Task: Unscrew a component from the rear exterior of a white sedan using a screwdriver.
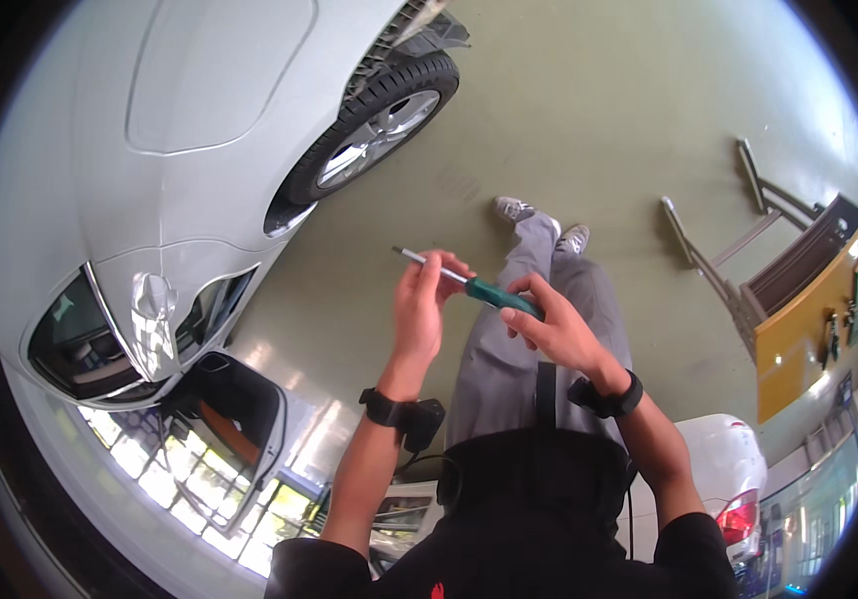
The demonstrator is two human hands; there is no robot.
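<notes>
The right hand holds the green handle of a long tool. The left hand holds its metal rod, maybe so it does not wobble.

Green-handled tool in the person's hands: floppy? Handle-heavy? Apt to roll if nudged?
The green-handled tool is likely stiff: its slim metal shaft looks straight. Weight probably sits toward the handle, visibly thicker than the shaft. It may roll: the handle looks roughly round, though the right hand covers part.
</notes>
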